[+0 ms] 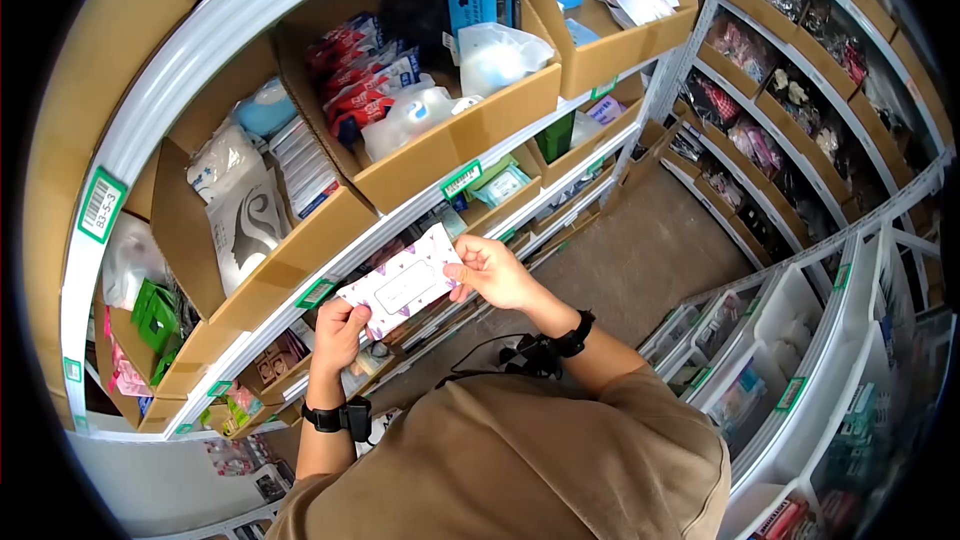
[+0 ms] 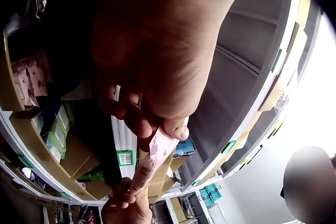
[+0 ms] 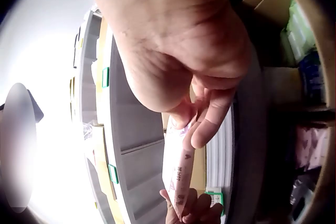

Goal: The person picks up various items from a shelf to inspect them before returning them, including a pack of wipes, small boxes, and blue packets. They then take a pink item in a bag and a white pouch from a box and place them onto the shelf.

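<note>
Purple-and-white packet [image 1: 404, 286] in left hand [image 1: 339, 336] and right hand [image 1: 492, 274], near cardboard boxes [image 1: 455, 152]

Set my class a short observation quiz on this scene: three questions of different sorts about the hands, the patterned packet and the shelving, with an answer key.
1. True or false: the left hand and the right hand both hold the packet, one near each end.

2. Multiple choice: what are the open boxes on the shelf nearest the hands made of?
A) Wire mesh
B) Cardboard
C) Clear glass

3. Fill in the blank: the strap worn just above the left hand is ____ in colour.

Key: 1 true; 2 B; 3 black.
</note>
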### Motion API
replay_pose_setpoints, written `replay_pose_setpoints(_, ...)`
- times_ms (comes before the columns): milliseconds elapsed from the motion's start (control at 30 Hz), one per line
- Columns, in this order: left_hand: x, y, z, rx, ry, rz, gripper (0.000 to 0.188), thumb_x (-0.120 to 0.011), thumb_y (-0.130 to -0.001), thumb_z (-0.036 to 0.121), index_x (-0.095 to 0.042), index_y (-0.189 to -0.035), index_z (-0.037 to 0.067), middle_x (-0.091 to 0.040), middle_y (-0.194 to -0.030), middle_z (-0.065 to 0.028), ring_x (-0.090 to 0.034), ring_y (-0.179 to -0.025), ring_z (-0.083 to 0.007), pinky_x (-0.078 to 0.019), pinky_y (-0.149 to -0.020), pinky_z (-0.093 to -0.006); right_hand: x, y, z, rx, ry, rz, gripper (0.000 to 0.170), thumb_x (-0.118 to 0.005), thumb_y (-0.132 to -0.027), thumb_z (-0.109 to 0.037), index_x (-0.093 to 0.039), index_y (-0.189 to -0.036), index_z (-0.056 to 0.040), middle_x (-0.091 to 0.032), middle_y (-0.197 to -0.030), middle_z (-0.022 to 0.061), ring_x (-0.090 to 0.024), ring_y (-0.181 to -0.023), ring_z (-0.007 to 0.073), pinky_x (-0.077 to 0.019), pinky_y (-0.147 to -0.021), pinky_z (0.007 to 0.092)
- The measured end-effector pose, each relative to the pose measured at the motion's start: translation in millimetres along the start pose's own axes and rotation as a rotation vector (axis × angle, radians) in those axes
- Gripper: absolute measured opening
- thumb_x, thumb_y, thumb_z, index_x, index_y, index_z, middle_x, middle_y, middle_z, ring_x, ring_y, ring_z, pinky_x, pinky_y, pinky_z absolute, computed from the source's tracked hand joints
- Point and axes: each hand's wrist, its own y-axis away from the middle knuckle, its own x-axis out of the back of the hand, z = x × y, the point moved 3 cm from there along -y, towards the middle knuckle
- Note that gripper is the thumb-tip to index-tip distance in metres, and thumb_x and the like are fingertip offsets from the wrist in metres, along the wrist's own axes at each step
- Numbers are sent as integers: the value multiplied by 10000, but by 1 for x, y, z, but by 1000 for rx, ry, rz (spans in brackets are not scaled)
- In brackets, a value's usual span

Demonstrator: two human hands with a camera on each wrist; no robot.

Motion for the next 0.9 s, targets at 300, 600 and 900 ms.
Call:
replay_pose_setpoints(300, -23, -2, -16, 76, 50, -125, 201, -646, -959, 158, -677, -991, -39, -670, -807, -36, -582, -653, -91, -470, -603, -242, 23, 17, 12, -42, 13, 15, 155, -567, -995, -116, -489, -899, -23, -651, -815, 75, -658, -668, 137, -564, -567, 268)
replay_pose_setpoints(600, -44, 2, -3, 323, -101, -153, 209, -683, -934, 146, -675, -1074, -9, -666, -881, 10, -551, -746, -58, -464, -667, -238, 32, 28, 32, -106, 15, 18, 154, -576, -990, -106, -493, -890, -23, -644, -785, 70, -655, -660, 124, -547, -550, 251)
replay_pose_setpoints(900, -37, 19, -23, 237, -87, -33, 398, -705, -918, 172, -542, -1242, 8, -634, -1050, -26, -552, -930, -76, -479, -812, -261, 17, 19, 46, -201, 59, -32, 151, -586, -980, -93, -495, -878, -30, -634, -776, 58, -665, -647, 134, -544, -550, 251)
